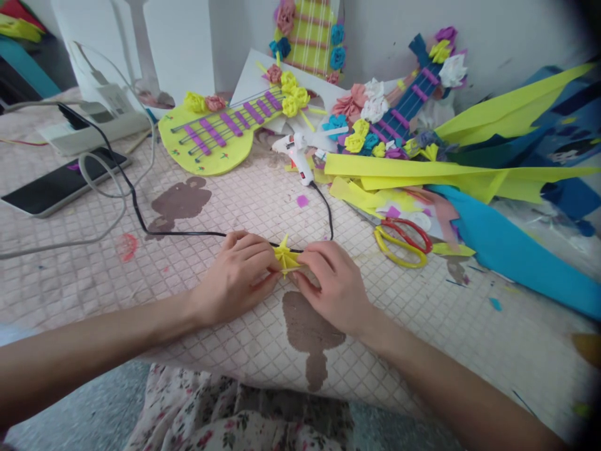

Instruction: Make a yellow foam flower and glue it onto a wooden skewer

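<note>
Left hand (240, 270) and right hand (334, 283) pinch a star (284, 255) in front of the glue gun (300, 164), apparently mid-shaping, needing gentle pressure next.

Head view; looked from the wearer's head; faced forward and down; sat near the surface (253, 200); framed left hand (241, 269), right hand (335, 285), wall (389, 37)

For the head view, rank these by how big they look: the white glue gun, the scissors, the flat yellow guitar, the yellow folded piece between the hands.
1. Yellow guitar
2. Scissors
3. Glue gun
4. Yellow folded piece, partly hidden, so its full extent is unsure
</note>
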{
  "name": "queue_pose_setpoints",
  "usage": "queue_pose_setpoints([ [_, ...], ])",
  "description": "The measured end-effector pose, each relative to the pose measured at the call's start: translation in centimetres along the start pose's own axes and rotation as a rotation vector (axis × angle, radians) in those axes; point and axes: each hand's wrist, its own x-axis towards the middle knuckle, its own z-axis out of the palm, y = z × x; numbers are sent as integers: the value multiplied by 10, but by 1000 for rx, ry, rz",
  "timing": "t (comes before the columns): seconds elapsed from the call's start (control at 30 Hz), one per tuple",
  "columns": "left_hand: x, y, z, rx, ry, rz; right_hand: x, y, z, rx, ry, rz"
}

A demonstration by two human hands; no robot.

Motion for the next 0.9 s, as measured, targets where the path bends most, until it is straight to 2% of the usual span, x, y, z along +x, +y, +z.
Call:
queue_pose_setpoints([
  [0.07,-1,-1,1,-44,10,-29,-1,-2,-4,21,130,-73],
  [0.13,-1,-2,1,-74,19,-50,-2,-5,-6,71,194,-125],
  [0.2,-1,-3,1,-91,30,-58,-5,-9,-5,168,142,-62],
  [0.3,0,-2,1,-102,54,-62,-9,-12,2,328,7,163],
  [0.4,0,-2,0,-113,61,-64,-10,-12,9,383,-9,295],
  [0.63,1,-1,1,-100,57,-58,-4,-14,11,432,31,317],
  [0.9,2,0,2,-104,51,-65,-2,-16,12,385,57,340],
])
